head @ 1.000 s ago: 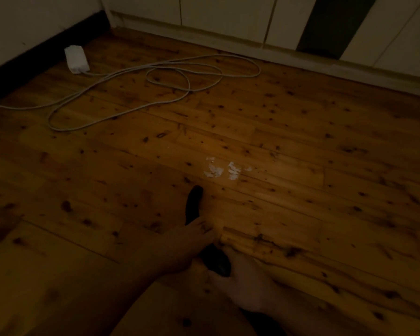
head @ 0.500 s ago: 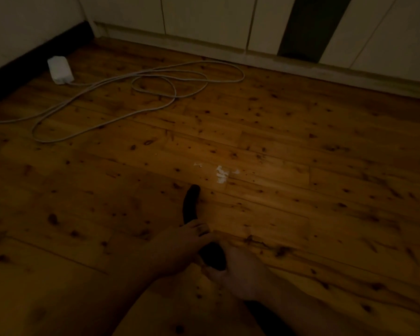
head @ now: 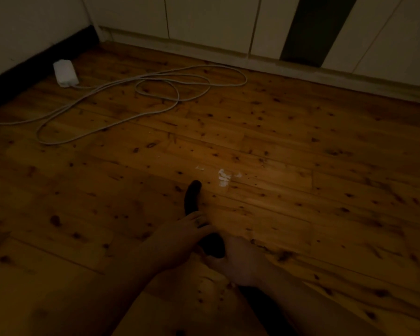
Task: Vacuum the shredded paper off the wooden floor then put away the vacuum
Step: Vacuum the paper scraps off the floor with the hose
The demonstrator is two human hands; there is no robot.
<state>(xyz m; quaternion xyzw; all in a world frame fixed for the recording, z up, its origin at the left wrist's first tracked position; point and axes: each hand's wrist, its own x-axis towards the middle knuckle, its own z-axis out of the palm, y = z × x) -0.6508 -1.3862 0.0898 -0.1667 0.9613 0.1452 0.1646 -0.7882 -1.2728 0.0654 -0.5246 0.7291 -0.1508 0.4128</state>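
A black handheld vacuum (head: 212,244) points away from me, its narrow nozzle (head: 192,196) low over the knotty wooden floor (head: 301,202). My left hand (head: 177,241) grips the vacuum where the nozzle joins the body. My right hand (head: 240,260) holds the body from the right side. A small cluster of white shredded paper (head: 223,177) lies just right of and beyond the nozzle tip. A tinier scrap (head: 199,168) lies straight ahead of the tip. The room is dim and the vacuum's shape is hard to make out.
A white power adapter (head: 64,73) sits at the far left by the dark skirting. Its long white cable (head: 155,93) loops across the floor behind the paper. White cupboard doors (head: 209,18) with a dark gap (head: 315,27) line the far wall.
The larger left patch of paper near the nozzle is gone; only a tiny scrap is left there. The right cluster is still on the floor. Both hands keep their hold on the vacuum.
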